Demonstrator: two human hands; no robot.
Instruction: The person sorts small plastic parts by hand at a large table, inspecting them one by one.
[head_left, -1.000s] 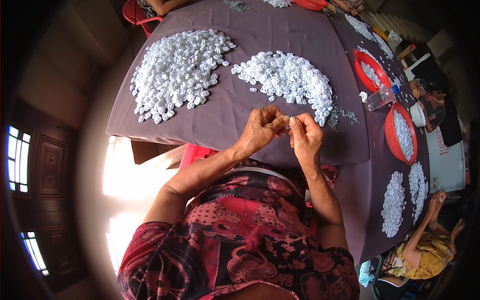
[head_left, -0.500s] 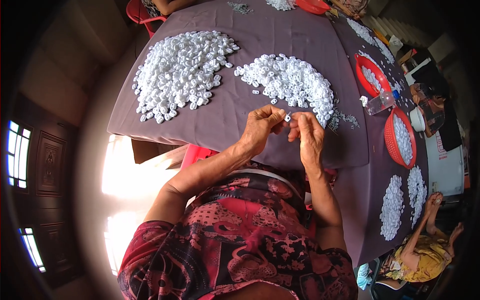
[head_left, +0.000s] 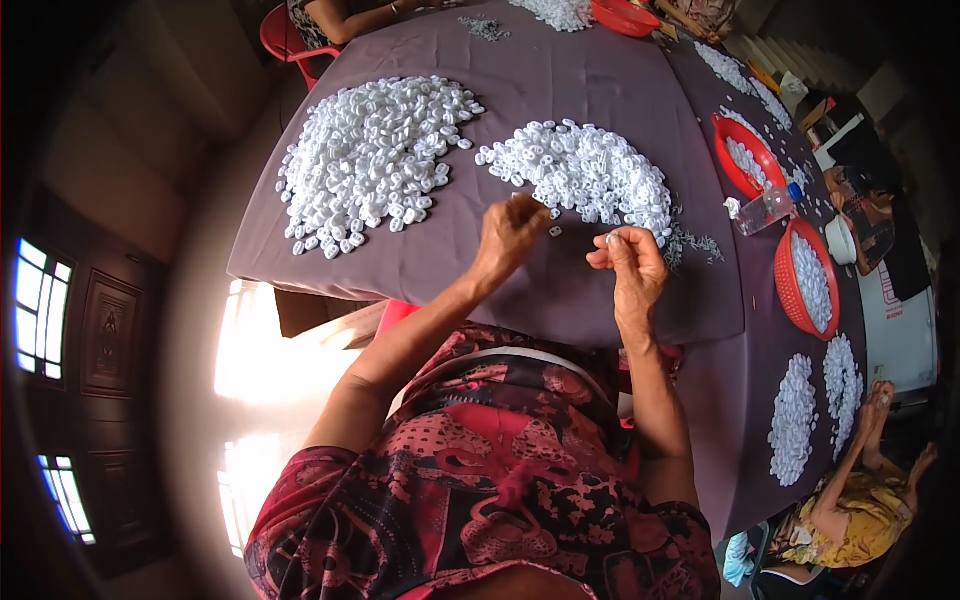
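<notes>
Near the middle of the frame, the left hand [head_left: 510,238] is hanging curled, fingers bent, beside the near edge of the smaller heap of white pieces [head_left: 585,178], with one loose white piece [head_left: 555,231] lying just right of it on the purple table [head_left: 560,75]. Right of that, the right hand [head_left: 628,268] is pinching a small white piece [head_left: 611,239] between fingertips. Bare cloth is showing between both hands and the table's near edge, and between the two heaps, the larger heap [head_left: 370,160] lying upper left.

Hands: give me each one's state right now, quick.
Left hand: fingers curled, reaching at the near edge of the white pieces pile; what it holds cannot be told.
Right hand: pinching a small white piece.
</notes>
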